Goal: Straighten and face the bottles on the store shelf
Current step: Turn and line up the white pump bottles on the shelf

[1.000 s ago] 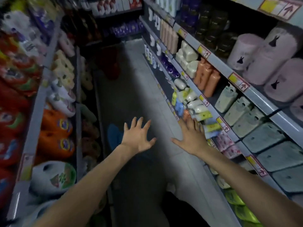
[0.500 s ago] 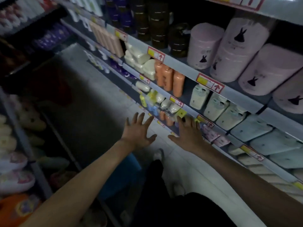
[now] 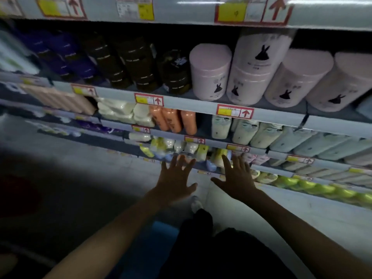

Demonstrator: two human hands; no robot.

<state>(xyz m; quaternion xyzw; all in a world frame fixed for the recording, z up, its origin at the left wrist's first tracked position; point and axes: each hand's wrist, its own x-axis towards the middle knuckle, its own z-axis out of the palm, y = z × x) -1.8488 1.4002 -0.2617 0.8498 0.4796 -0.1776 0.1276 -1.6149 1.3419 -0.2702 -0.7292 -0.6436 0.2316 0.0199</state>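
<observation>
A person's left hand (image 3: 174,181) and right hand (image 3: 237,178), fingers spread wide and holding nothing, are held out with their backs to the camera toward a low tier of a store shelf (image 3: 191,103). There a jumbled row of small pale and yellow bottles (image 3: 186,148) stands at the fingertips; whether any finger touches them cannot be told in the dim, blurred light. One tier up, three orange bottles (image 3: 174,121) stand side by side, between cream packs (image 3: 118,110) on the left and pale green containers (image 3: 243,131) on the right. Above those, pink canisters (image 3: 209,71) printed with a black rabbit sit beside dark jars (image 3: 138,61). Red-bordered price tags (image 3: 234,111) with arrows line the shelf edges. Bright green packs (image 3: 322,190) fill the lowest tier at right, just above the pale floor (image 3: 302,214).
</observation>
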